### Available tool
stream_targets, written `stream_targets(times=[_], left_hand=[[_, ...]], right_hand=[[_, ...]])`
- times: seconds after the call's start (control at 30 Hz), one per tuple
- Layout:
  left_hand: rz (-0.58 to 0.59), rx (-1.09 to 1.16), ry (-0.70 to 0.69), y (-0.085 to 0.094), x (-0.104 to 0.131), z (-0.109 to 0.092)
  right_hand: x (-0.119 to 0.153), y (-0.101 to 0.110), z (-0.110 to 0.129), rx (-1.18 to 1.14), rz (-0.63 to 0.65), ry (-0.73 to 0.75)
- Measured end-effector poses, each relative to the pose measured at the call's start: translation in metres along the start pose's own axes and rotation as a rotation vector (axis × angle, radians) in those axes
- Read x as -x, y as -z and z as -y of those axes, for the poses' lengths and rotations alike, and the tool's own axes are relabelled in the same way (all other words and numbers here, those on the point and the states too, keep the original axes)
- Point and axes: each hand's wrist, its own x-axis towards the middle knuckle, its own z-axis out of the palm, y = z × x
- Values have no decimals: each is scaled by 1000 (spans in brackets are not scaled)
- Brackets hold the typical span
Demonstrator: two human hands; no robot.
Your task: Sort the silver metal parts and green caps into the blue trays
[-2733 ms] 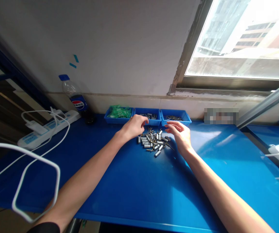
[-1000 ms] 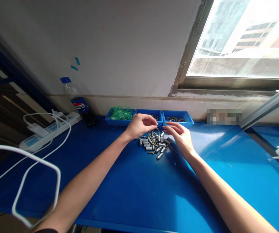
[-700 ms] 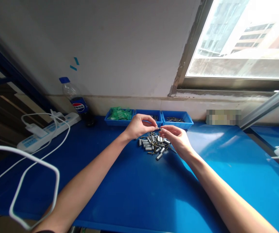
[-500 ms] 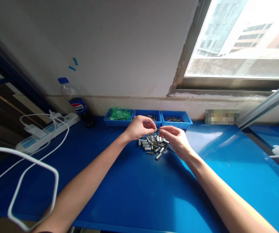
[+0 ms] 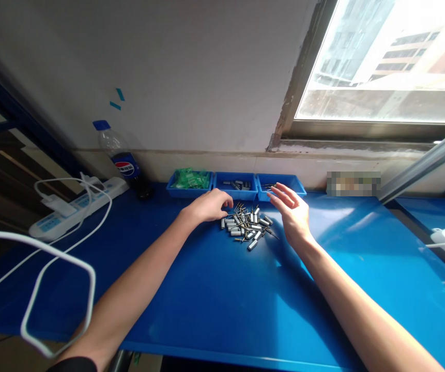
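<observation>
A loose pile of short silver metal cylinders and thin pins [image 5: 251, 226] lies on the blue table. At the pile's left edge is my left hand [image 5: 209, 205], its fingers curled, with a gap between thumb and forefinger and nothing clearly visible in them. My right hand [image 5: 295, 214] is raised to the right of the pile, fingers spread and holding nothing. Its fingertips overlap the right blue bin [image 5: 294, 185], where thin pins show. The middle blue bin [image 5: 235, 195] has several metal cylinders; the left blue bin [image 5: 189, 193] contains green plastic pieces [image 5: 191, 179].
A cola bottle [image 5: 127, 168] stands by the wall at left, beside a white power strip [image 5: 75, 206] with plugs. A white cable [image 5: 90, 279] loops over the left side of the blue table [image 5: 206, 310]. A window [image 5: 385, 77] is at upper right.
My hands have moved apart from a pinch together above the pile. The left went left and down; the right went right, and its fingers opened.
</observation>
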Motion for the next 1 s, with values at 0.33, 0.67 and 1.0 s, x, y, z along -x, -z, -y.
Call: stream_targets(times=[0.33,0.67,1.0], left_hand=[[-16,-6,11,-8,-2,-13],[-246,225,-202,-3,-7,-12],[-382,634,-301,-2,-7,-30]], right_hand=[[4,-3,1,41,43,-64],[5,-4,2,68,109,-102],[14,-12,13,43,327,-153]])
